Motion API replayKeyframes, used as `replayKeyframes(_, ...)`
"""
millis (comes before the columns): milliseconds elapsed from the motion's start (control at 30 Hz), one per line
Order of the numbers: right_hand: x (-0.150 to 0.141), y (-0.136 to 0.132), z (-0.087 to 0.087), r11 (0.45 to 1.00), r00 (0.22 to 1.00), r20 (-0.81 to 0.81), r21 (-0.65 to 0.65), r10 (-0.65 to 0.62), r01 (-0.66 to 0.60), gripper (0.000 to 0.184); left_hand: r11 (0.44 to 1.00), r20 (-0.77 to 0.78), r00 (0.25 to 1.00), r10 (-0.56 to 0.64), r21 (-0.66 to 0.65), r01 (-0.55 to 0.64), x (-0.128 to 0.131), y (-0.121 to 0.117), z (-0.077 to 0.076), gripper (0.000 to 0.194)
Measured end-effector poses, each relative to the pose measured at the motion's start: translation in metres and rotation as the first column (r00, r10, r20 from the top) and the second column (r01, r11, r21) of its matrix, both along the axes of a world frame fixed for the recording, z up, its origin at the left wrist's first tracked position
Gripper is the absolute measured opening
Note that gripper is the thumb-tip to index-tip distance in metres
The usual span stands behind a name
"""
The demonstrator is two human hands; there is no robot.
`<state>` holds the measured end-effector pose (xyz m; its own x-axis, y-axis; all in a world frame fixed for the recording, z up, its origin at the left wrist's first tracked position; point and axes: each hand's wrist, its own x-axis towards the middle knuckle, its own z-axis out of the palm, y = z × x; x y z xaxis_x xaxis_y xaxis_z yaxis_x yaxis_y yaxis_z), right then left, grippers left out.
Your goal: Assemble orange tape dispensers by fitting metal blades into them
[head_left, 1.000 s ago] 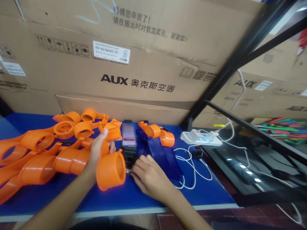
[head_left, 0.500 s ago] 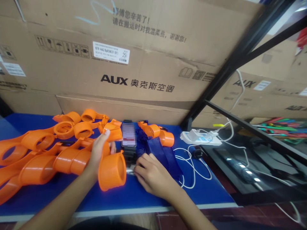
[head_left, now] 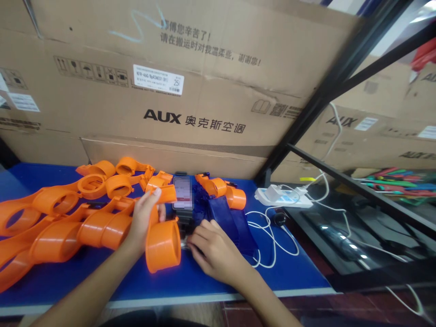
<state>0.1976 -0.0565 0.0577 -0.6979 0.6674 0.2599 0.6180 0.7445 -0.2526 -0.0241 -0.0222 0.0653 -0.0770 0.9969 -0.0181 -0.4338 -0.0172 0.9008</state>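
My left hand (head_left: 143,220) is wrapped round the upright middle of an orange plastic part with a wide ring (head_left: 163,247) at its lower end. Its upper end tilts over my thumb toward the phone. Just right of that ring, my right hand (head_left: 216,252) has its fingers curled together. A thin shiny piece (head_left: 185,244) shows at its fingertips, partly hidden, and I cannot tell its kind. Several similar orange ringed parts (head_left: 56,240) lie at the left. Behind my hands a phone (head_left: 183,193) stands on a dark holder.
Dark blue plastic bags (head_left: 233,220) lie beyond my right hand, with more orange rings (head_left: 235,198) behind. White cables (head_left: 274,252) and a power strip (head_left: 284,197) are at the right. A large cardboard box (head_left: 194,150) and a black metal frame (head_left: 296,129) border the blue table (head_left: 163,290).
The orange part in my left hand has moved slightly right and turned a little. My right hand has shifted slightly left, fingers still curled. The camera view has moved a little.
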Motion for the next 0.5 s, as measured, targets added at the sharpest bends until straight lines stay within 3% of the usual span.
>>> replayKeyframes(100,-0.005,-0.013,0.005,0.994,0.953,-0.297,-0.108,-0.055,0.023,0.023,0.998,-0.043,0.998,0.043,0.046,-0.042,0.004,-0.001,-0.001,0.050)
replayKeyframes(167,-0.011,-0.024,0.008,0.983,0.895,-0.443,-0.182,-0.048,-0.037,0.049,0.994,-0.054,0.995,0.084,0.074,-0.080,0.006,-0.001,-0.003,0.048)
replayKeyframes(267,-0.021,-0.035,0.008,0.972,0.867,-0.494,-0.230,-0.066,-0.057,0.077,0.990,-0.033,0.993,0.116,0.080,-0.113,0.010,0.001,-0.011,0.046)
replayKeyframes(400,-0.034,-0.040,0.001,0.972,0.798,-0.572,-0.222,-0.189,0.072,0.062,0.992,-0.063,0.992,0.113,0.058,-0.109,0.014,-0.001,-0.020,0.052)
replayKeyframes(500,-0.036,-0.042,-0.001,0.944,0.684,-0.679,-0.328,-0.267,0.043,0.057,0.993,-0.199,0.980,-0.005,0.112,0.028,0.014,-0.015,-0.016,0.053)
